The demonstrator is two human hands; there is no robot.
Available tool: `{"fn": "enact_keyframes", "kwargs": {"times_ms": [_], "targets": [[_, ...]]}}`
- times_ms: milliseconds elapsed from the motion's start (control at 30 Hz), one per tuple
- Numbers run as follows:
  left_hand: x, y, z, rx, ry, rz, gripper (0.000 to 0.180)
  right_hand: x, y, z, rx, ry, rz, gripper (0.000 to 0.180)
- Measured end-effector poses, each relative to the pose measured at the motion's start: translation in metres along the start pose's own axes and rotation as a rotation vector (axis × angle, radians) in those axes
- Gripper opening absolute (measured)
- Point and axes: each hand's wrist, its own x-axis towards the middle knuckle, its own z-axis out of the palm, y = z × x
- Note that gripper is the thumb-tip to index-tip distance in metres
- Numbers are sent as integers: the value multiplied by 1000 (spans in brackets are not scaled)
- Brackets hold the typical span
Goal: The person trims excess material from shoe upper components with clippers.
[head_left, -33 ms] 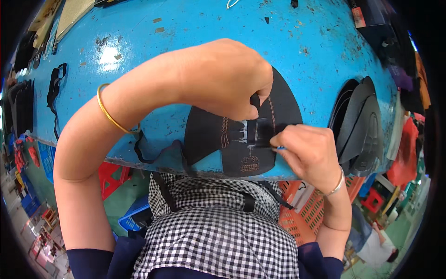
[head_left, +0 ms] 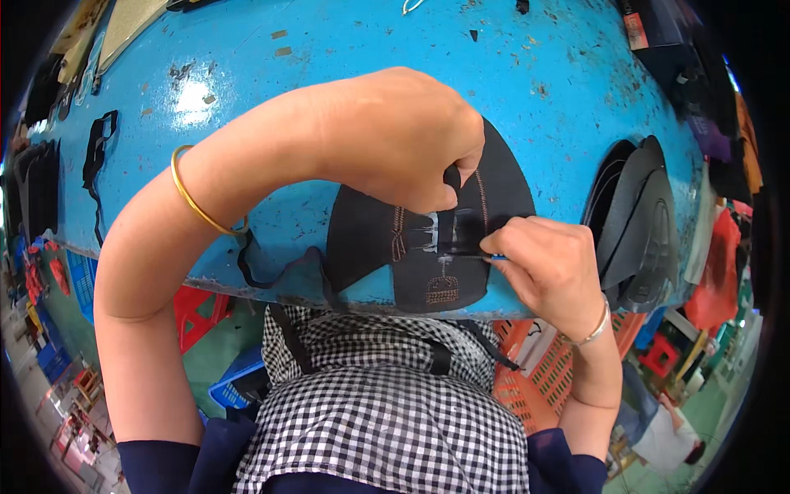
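A black shoe-upper piece (head_left: 512,177) with brown decorative stitching lies flat at the table's near edge. Over its middle, my left hand (head_left: 411,136) is bent down, finger and thumb pinching a narrow black strap (head_left: 445,230) that runs along the piece. Whitish smears, like glue, show beside the strap. On the right, my right hand (head_left: 547,259) is closed around a thin tool with a bit of blue (head_left: 499,258) showing; its slender dark end reaches across to the strap. What kind of tool it is cannot be made out.
A stack of similar black pieces (head_left: 638,222) lies to the right on the worn blue table (head_left: 329,49). Loose black straps (head_left: 99,156) are at the left, and another trails over the near edge. An orange crate (head_left: 555,370) stands below, and a person sits behind at lower right.
My right hand has shifted very slightly to the right, with more of the thin tool in sight. My left hand stays where it was, pinching the strap.
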Motion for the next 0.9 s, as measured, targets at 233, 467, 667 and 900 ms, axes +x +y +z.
{"fn": "enact_keyframes", "kwargs": {"times_ms": [233,467,667,900], "targets": [[-1,2,2,1,6,-1,18,9,-5,1,-223,2,69,17],[-9,-2,2,-22,2,65,18,14,-5,-9,-34,1,219,26],[-6,-2,-1,-100,-72,-15,16,23,2,-8,-38,-70,167,24],[-28,-17,-1,-620,259,-67,16,11,-40,4,-230,60,-51,24]]}}
